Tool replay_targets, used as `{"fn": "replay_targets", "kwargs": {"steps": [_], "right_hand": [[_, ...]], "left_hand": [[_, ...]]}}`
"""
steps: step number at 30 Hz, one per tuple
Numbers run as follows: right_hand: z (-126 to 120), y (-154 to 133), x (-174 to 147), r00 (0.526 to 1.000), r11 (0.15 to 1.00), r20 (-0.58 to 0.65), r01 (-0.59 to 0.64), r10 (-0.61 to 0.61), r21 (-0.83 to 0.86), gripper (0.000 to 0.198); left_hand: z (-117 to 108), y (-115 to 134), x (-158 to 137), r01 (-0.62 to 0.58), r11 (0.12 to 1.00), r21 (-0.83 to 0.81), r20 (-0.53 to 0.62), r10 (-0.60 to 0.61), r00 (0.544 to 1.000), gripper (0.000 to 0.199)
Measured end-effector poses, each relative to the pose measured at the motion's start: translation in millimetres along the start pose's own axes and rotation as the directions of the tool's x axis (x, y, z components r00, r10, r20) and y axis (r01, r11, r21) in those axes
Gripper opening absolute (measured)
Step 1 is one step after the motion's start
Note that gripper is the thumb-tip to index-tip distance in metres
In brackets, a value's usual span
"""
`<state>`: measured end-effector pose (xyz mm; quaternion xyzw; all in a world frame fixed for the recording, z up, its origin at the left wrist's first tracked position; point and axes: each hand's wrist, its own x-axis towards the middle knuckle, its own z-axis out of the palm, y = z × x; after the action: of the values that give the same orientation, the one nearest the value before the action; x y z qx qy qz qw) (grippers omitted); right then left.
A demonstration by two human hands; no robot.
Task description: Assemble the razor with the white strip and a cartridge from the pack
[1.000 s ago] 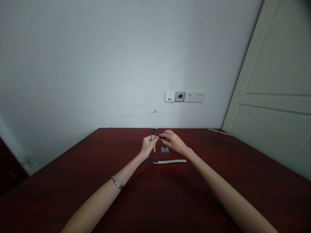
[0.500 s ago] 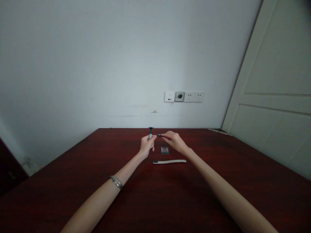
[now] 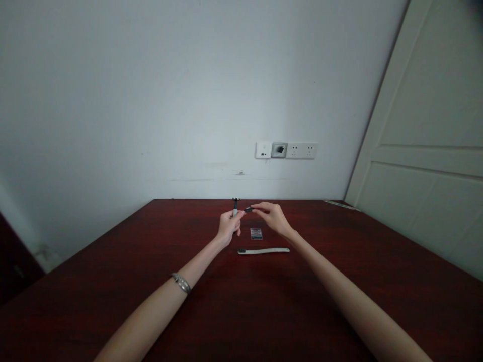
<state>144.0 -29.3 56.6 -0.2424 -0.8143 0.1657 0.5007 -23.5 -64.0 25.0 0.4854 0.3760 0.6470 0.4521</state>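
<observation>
Left hand (image 3: 227, 227): I'm gripping a handle (image 3: 235, 212). Right hand (image 3: 275, 217): I'm pinching a dark piece (image 3: 248, 209). Case (image 3: 256, 234): lying nearby.

Tabletop (image 3: 241, 311): wood-grained, low sheen. T-shaped tool (image 3: 235, 212), held: plastic-looking. Case (image 3: 256, 234): clear glossy plastic. Bracelet (image 3: 181, 283): shiny metal. Wall (image 3: 113, 90): matt.

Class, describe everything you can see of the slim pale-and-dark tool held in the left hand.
The slim tool has a pale grey handle, a dark neck and a wider dark head, together making a T shape. It looks like plastic, though finer detail on the head is too small to make out. It stands nearly upright in the picture, head at the top. The left hand grips it by the handle and hides its lower part. In this view, the head overlaps the far edge of the table.
</observation>
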Motion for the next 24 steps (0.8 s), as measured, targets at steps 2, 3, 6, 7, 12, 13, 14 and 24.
{"fn": "replay_targets", "kwargs": {"steps": [2,3,6,7,12,13,14,24], "right_hand": [[-1.6,2.6,1.6,1.000,1.000,0.000,-0.024,0.024,0.003,0.022],[-2.4,4.1,2.3,0.999,0.999,0.006,-0.034,0.034,0.005,0.022],[-4.5,8.2,3.8,0.997,0.998,0.058,-0.055,0.053,0.026,0.023],[-4.9,9.1,3.9,0.995,0.997,0.080,-0.064,0.061,0.036,0.023],[-5.4,8.0,3.5,0.982,0.997,0.176,-0.072,0.068,0.018,0.024],[-5.4,7.0,3.6,0.979,0.998,0.192,-0.065,0.062,0.008,0.023],[-5.3,6.0,3.8,0.977,0.998,0.207,-0.057,0.056,-0.001,0.023],[-3.7,1.2,5.2,0.970,0.999,0.241,-0.012,0.019,-0.030,0.027]], "left_hand": [[0.1,0.3,0.0,-0.002,1.000,-0.002,-0.002,0.002,1.000,0.034],[0.2,0.8,0.0,-0.004,1.000,-0.001,-0.003,0.004,1.000,0.035],[0.2,2.2,0.0,-0.008,1.000,0.011,0.003,0.008,1.000,0.036],[0.2,2.4,0.0,-0.006,1.000,0.019,0.008,0.005,1.000,0.036],[0.8,1.3,0.0,0.027,0.998,0.055,0.039,-0.029,0.999,0.036],[1.2,1.0,-0.2,0.033,0.998,0.062,0.044,-0.036,0.998,0.036],[1.7,0.8,-0.5,0.039,0.997,0.069,0.049,-0.042,0.998,0.036],[5.2,2.5,-4.7,0.062,0.991,0.115,0.098,-0.074,0.992,0.027]]}}
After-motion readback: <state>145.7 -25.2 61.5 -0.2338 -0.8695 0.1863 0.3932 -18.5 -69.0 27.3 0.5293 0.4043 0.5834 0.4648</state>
